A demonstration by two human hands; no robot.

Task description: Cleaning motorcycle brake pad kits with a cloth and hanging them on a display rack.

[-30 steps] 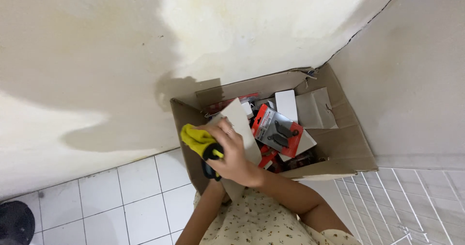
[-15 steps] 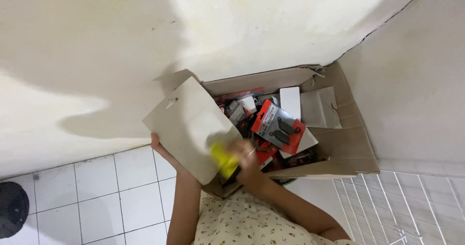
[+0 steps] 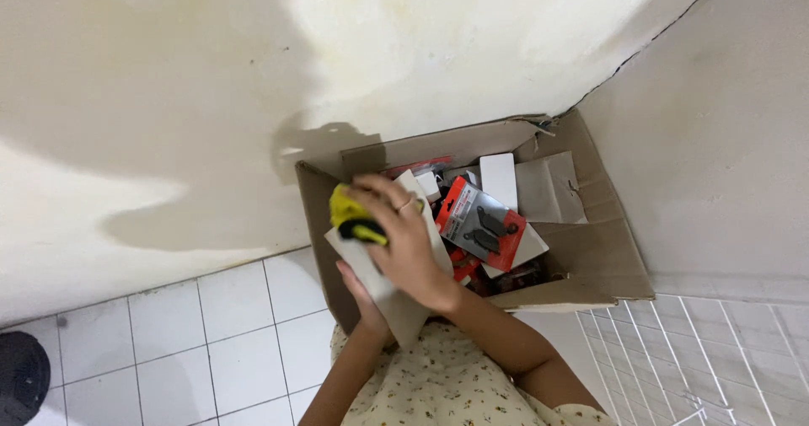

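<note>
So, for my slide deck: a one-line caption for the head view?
Right hand with yellow tool, left hand holding cardboard sheet over open box.

Right hand [image 3: 404,241] reaching forward from a bent arm, fingers curled in a grip, ring visible on one finger, left hand [image 3: 364,295] beneath it, palm up, fingers extended, forearms rising from lower frame

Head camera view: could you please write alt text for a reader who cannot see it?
Two bare hands hold a flat cardboard piece over an open cardboard box of packaged parts; the right hand also grips a yellow and black tool, the left hand beneath.
</note>
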